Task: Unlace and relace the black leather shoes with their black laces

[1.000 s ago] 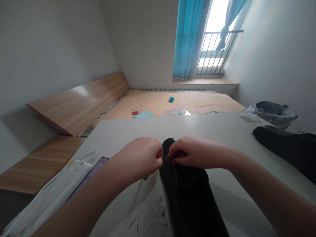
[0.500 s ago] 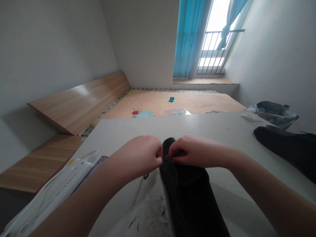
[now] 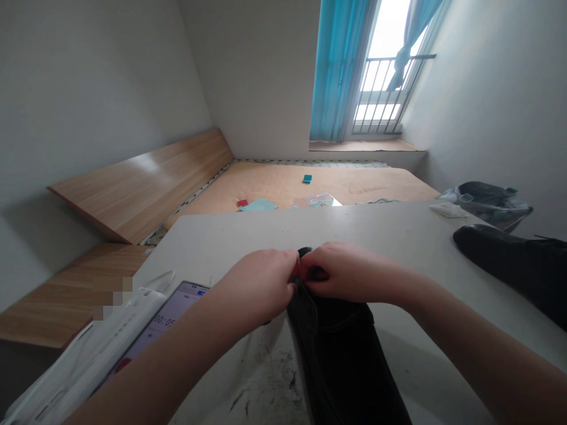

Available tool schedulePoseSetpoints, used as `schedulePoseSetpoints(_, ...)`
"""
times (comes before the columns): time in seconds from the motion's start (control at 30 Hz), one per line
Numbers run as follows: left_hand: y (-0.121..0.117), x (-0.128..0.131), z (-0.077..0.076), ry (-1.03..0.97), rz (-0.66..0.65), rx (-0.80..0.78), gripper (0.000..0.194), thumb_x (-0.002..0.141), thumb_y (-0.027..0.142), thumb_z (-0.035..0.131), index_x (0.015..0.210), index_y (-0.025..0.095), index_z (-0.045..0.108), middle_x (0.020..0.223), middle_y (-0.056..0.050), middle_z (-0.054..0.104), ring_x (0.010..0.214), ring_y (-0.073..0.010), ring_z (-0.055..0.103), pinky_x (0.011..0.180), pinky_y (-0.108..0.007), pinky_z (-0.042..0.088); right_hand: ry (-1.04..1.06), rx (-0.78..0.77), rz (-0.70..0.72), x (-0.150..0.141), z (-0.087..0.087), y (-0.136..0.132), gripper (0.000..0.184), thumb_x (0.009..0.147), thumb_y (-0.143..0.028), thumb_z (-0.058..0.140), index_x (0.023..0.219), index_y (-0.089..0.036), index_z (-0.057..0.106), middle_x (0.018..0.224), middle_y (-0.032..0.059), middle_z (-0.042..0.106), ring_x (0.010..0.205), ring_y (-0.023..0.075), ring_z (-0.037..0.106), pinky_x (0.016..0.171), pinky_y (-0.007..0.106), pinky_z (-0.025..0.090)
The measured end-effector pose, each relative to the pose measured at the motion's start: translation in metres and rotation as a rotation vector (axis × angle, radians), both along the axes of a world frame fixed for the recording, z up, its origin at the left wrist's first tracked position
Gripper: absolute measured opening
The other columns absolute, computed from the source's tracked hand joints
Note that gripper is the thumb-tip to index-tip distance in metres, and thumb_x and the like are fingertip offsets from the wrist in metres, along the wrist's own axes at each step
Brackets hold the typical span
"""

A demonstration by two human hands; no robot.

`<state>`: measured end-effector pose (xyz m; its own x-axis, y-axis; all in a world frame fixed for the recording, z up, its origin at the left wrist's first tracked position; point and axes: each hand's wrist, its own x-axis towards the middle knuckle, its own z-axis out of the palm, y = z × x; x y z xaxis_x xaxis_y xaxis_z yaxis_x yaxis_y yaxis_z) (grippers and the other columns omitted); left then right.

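A black leather shoe (image 3: pixel 341 354) lies on the white table (image 3: pixel 248 236), its far end pointing away from me. My left hand (image 3: pixel 259 283) is closed in a pinch at the shoe's far left edge. My right hand (image 3: pixel 343 271) is closed too, its fingers pressed on the shoe's far end. The two hands touch each other over the shoe. What the fingertips pinch is hidden.
A phone (image 3: pixel 166 321) with a lit screen and a white power strip (image 3: pixel 88 354) lie at the table's left. A second black shoe (image 3: pixel 514 265) rests at the right, with a grey bag (image 3: pixel 491 203) and a white tissue (image 3: pixel 449 209) behind it. A wooden bed platform (image 3: pixel 310 180) with small items lies beyond.
My left hand has moved right, closing the gap to my right hand over the shoe's far end. The phone screen shows more.
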<state>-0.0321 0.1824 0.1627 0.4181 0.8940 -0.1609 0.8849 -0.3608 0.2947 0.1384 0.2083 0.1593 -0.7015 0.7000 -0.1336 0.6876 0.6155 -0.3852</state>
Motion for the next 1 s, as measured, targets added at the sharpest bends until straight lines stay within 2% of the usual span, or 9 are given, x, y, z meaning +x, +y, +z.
schedulePoseSetpoints(0.13,-0.003,0.001,0.014,-0.092,-0.032,0.011,0.018,0.088,0.023,0.045,0.09,0.021,0.063,0.088,-0.004,0.07,0.08,-0.0207,0.064,0.068,-0.03,0.044,0.322,-0.039,-0.068,0.013,0.013,0.006,0.009,0.083,-0.026,0.056,0.079,-0.02,0.062,0.066,-0.0029,0.059,0.058,0.0106,0.048,0.05,0.023,0.034)
schedulePoseSetpoints(0.27,-0.01,0.002,0.029,-0.462,-0.044,0.043,0.021,0.094,0.03,0.043,0.089,0.022,0.061,0.09,0.0,0.069,0.084,-0.0185,0.062,0.074,-0.029,0.046,0.674,-0.058,-0.113,0.022,0.028,0.003,0.013,0.087,-0.031,0.059,0.084,-0.019,0.061,0.072,-0.0002,0.061,0.063,0.0115,0.052,0.053,0.024,0.039)
schedulePoseSetpoints(0.37,-0.016,0.002,0.036,-0.632,-0.04,0.058,0.027,0.096,0.035,0.044,0.081,0.023,0.062,0.085,0.004,0.068,0.082,-0.0166,0.062,0.076,-0.028,0.045,0.755,-0.068,-0.076,0.024,0.037,-0.007,0.01,0.087,-0.028,0.061,0.084,-0.019,0.061,0.073,0.0001,0.061,0.066,0.0123,0.055,0.055,0.025,0.042)
schedulePoseSetpoints(0.47,-0.02,0.001,0.038,-0.633,-0.057,0.089,0.031,0.097,0.031,0.044,0.074,0.023,0.063,0.076,0.005,0.066,0.077,-0.0153,0.061,0.074,-0.028,0.044,0.78,-0.068,-0.033,0.026,0.044,-0.015,0.006,0.088,-0.024,0.059,0.088,-0.02,0.062,0.074,-0.0008,0.061,0.067,0.0118,0.056,0.055,0.024,0.043)
schedulePoseSetpoints(0.57,-0.018,-0.002,0.038,-0.576,-0.058,0.079,0.029,0.096,0.029,0.043,0.076,0.025,0.064,0.078,0.007,0.067,0.076,-0.0143,0.06,0.068,-0.027,0.041,0.756,-0.01,-0.04,0.028,0.045,-0.012,0.012,0.089,-0.02,0.053,0.093,-0.022,0.064,0.072,-0.0017,0.058,0.066,0.0115,0.054,0.054,0.023,0.042)
schedulePoseSetpoints(0.67,-0.015,-0.003,0.037,-0.426,-0.015,0.122,0.027,0.096,0.031,0.044,0.076,0.024,0.062,0.072,0.006,0.064,0.069,-0.0141,0.056,0.059,-0.027,0.035,0.568,0.084,-0.171,0.034,0.033,0.009,0.019,0.087,-0.019,0.049,0.091,-0.022,0.067,0.07,-0.0008,0.057,0.064,0.0128,0.051,0.057,0.026,0.039)
schedulePoseSetpoints(0.77,-0.014,0.0,0.036,-0.256,-0.005,0.142,0.029,0.095,0.033,0.043,0.071,0.023,0.057,0.065,0.004,0.059,0.063,-0.015,0.052,0.054,-0.029,0.029,0.202,0.062,-0.349,0.041,0.008,0.038,0.025,0.086,-0.02,0.046,0.097,-0.021,0.068,0.084,0.0038,0.064,0.072,0.0156,0.053,0.063,0.028,0.038)
schedulePoseSetpoints(0.83,-0.013,0.002,0.033,-0.152,-0.01,0.092,0.031,0.095,0.034,0.04,0.07,0.022,0.054,0.067,0.003,0.06,0.064,-0.0161,0.053,0.054,-0.029,0.028,0.048,-0.081,-0.339,0.044,-0.013,0.054,0.028,0.088,-0.026,0.044,0.098,-0.018,0.069,0.091,0.0072,0.066,0.077,0.0173,0.055,0.066,0.028,0.04)
schedulePoseSetpoints(1.0,-0.001,0.0,0.017,0.104,0.123,-0.045,0.029,0.093,0.027,0.032,0.08,0.019,0.057,0.087,-0.01,0.068,0.079,-0.0268,0.061,0.06,-0.034,0.034,-0.135,-0.337,-0.241,0.043,-0.048,0.069,0.034,0.09,-0.038,0.046,0.084,-0.014,0.069,0.068,0.0052,0.065,0.064,0.0159,0.055,0.062,0.028,0.041)
